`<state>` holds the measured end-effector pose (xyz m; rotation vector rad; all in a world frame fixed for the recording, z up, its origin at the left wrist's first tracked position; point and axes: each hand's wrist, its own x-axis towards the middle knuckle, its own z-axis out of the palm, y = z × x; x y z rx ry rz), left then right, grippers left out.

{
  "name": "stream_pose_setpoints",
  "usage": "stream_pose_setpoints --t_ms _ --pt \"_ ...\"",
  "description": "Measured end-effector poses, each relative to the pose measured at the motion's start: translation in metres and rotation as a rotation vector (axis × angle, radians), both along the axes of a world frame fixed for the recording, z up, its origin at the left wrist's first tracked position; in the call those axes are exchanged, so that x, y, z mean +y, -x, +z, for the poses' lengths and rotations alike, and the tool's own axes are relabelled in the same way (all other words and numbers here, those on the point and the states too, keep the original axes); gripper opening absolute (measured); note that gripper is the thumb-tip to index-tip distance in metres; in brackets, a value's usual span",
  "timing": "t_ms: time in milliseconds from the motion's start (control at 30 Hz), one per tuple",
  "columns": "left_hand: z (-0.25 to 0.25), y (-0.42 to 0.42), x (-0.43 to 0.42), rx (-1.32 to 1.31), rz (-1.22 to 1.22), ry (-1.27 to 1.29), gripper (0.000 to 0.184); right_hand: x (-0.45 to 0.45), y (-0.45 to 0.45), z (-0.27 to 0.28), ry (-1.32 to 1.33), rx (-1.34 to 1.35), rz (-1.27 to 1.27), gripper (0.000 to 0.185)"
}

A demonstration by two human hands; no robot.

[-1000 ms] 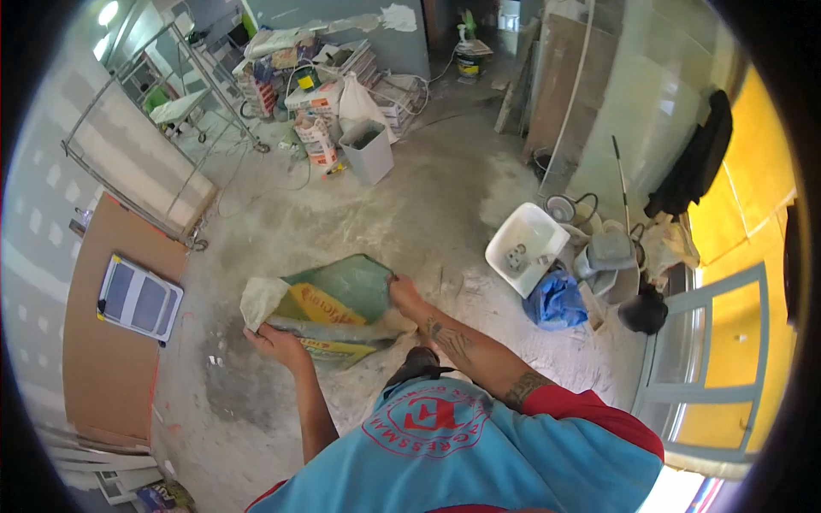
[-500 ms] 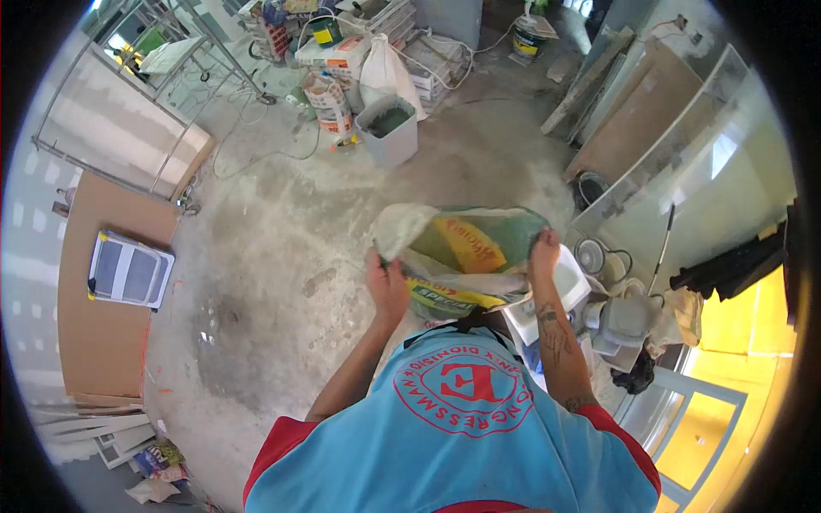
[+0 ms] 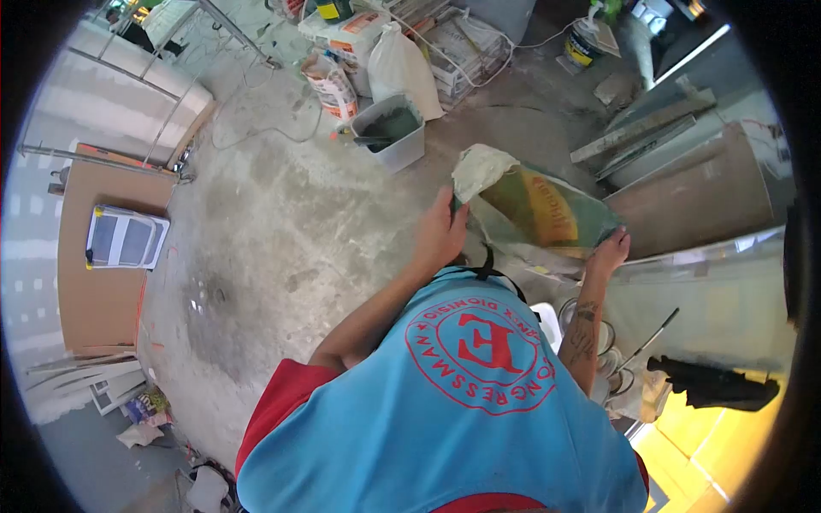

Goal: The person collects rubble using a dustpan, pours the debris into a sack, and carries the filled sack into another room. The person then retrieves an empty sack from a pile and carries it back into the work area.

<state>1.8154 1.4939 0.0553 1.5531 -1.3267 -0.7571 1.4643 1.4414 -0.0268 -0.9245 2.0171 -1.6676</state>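
A green and yellow woven sack with a white folded edge is stretched between my two hands in front of my body. My left hand grips its left edge, fingers closed round the material. At the other side my right hand is closed on the sack's right corner. The yellow print on the sack faces up toward me. Whether anything is inside the sack is hidden. Beyond it on the floor stands a grey-white plastic tub with dark material inside.
A white sack and an orange-and-white bag stand behind the tub. Boards lean along the right wall. A dark bucket is at the back right. A step stool lies on brown board at left; metal scaffolding stands behind.
Both hands have carried the sack forward and to the right, and it now slants down to the right. My body has turned, so the view has shifted.
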Motion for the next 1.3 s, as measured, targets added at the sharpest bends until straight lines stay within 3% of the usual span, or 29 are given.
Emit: stream_pose_setpoints --t_ms 133,200,333,367,400,467,533,600,633,700,767,833,933,1033,1067,1100,1133,1200,1267,1300 --pt "-0.026 0.017 -0.103 0.078 0.026 -0.148 0.021 -0.098 0.010 0.017 0.028 0.071 -0.051 0.031" --pt "-0.059 0.016 -0.153 -0.001 -0.013 -0.101 0.025 -0.144 0.036 0.012 -0.201 0.279 0.021 0.031" --pt "-0.086 -0.002 -0.269 -0.270 -0.228 -0.230 0.028 -0.247 0.035 0.007 0.026 0.205 -0.027 0.026" --pt "-0.098 -0.012 -0.299 -0.277 -0.299 -0.484 0.050 -0.271 0.042 -0.006 -0.017 0.245 -0.037 0.024" --pt "-0.093 -0.009 -0.331 -0.293 -0.351 -0.464 0.050 -0.298 0.041 -0.005 -0.062 0.275 -0.037 0.022" --pt "-0.083 -0.002 -0.388 -0.574 -0.235 0.019 0.088 -0.331 0.031 0.012 -0.082 0.256 -0.079 0.021" --pt "-0.083 0.012 -0.472 -0.634 -0.402 0.015 0.109 -0.384 0.028 0.041 -0.078 0.256 -0.085 0.021" --pt "-0.062 0.044 -0.549 -0.410 -0.639 -0.012 0.104 -0.422 0.027 0.052 -0.041 0.240 -0.191 0.021" --pt "-0.052 0.067 -0.586 -0.392 -0.689 -0.209 0.094 -0.436 0.044 0.042 -0.040 0.041 -0.147 0.021" --pt "-0.068 0.105 -0.654 -0.600 -0.704 0.039 0.071 -0.467 0.048 0.059 0.057 -0.059 -0.217 0.022" --pt "-0.068 0.148 -0.717 -0.593 -0.715 0.011 0.046 -0.493 0.058 0.065 0.099 -0.135 -0.295 0.023" --pt "-0.078 0.209 -0.774 -0.307 -0.734 0.019 0.033 -0.523 0.080 0.051 0.141 -0.179 -0.331 0.025" --pt "-0.051 0.306 -0.817 -0.164 -0.777 0.123 0.031 -0.574 0.137 0.019 0.227 -0.156 -0.491 0.032" --pt "-0.046 0.394 -0.871 -0.076 -0.887 0.239 0.031 -0.626 0.180 0.029 0.159 -0.130 -0.446 0.040" --pt "-0.027 0.419 -0.886 -0.064 -0.882 0.122 0.031 -0.647 0.198 0.025 0.154 -0.081 -0.494 0.039" --pt "-0.018 0.439 -0.899 -0.053 -0.875 -0.001 0.030 -0.662 0.208 0.038 0.195 -0.239 -0.395 0.041" --pt "-0.017 0.461 -0.919 -0.053 -0.885 -0.001 0.030 -0.685 0.213 0.048 0.168 -0.194 -0.480 0.040" --pt "-0.014 0.507 -0.976 -0.025 -0.909 0.099 0.029 -0.721 0.235 0.073 0.138 -0.151 -0.571 0.039" --pt "-0.012 0.553 -1.020 -0.020 -0.852 0.236 0.029 -0.746 0.257 0.096 0.058 -0.163 -0.309 0.042" --pt "-0.004 0.569 -1.039 -0.021 -0.784 0.382 0.029 -0.762 0.263 0.105 0.060 -0.204 -0.338 0.041"
